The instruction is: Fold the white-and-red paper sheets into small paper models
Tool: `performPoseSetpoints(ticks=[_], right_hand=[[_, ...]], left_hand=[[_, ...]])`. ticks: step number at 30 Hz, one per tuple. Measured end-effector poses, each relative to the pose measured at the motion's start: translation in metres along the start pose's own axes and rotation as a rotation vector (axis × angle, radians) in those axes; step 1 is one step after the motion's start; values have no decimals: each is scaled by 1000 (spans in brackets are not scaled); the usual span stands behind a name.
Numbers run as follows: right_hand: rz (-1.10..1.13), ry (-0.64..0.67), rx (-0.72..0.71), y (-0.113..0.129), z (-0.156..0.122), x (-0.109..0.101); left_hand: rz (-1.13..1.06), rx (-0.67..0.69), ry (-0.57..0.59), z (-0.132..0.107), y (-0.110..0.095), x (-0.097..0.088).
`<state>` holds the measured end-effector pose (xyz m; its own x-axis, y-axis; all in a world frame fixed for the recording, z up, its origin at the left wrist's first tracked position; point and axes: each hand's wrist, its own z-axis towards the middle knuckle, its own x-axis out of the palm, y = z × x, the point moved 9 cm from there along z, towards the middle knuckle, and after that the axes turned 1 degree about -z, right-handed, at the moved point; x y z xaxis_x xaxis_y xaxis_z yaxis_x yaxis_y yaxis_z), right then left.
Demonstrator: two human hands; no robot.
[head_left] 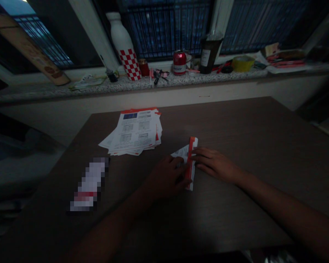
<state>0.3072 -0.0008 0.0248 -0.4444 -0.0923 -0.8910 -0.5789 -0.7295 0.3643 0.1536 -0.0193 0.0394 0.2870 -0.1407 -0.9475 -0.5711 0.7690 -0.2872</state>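
Left forearm [117, 219]: enters nearest the lens and slants up to the near-left side of the folded leaflet; the right forearm [276, 204] comes in from the leaflet's near right.

Folded leaflet [190, 153]: lies on the dark wood-grain table [235, 124], narrowed to an orange-and-white strip, a pale printed corner jutting from its left; both hands flank it, seemingly so that one steadies the paper while the other flattens its edge.

Left hand [167, 177]: palm down on the leaflet's left, fingers bent over the paper, wrist low; shadow hides whether thumb and fingers pinch it.

Right hand [215, 162]: nearly flat at the leaflet's right, fingers stretched out and slightly parted, tips at the strip's edge, closed around nothing.

Printed leaflets [134, 131]: loosely fanned pile beyond and left of the folded one, perhaps set there to stay within reach yet off the working spot.

Phone-shaped object [89, 186]: well left of the leaflet, its face masked by pixelation.

Speckled windowsill [142, 84]: beyond the leaflet, bearing a red-checked white bottle [126, 51] and a red-and-white drink can [179, 64].
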Motion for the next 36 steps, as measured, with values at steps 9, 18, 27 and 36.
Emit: performPoseSetpoints(ticks=[9,18,27,36], right_hand=[[77,-55,-25,-3,2,-1],[-12,-124,58,-10,7,-4],[-74,-140,165,-24,19,-2],[-99,-166,178,-25,21,0]], left_hand=[[-61,-14,-5,1,6,12],[-22,-22,-11,3,-1,12],[-43,-43,-58,10,-3,8],[-95,-58,-90,14,-4,18]])
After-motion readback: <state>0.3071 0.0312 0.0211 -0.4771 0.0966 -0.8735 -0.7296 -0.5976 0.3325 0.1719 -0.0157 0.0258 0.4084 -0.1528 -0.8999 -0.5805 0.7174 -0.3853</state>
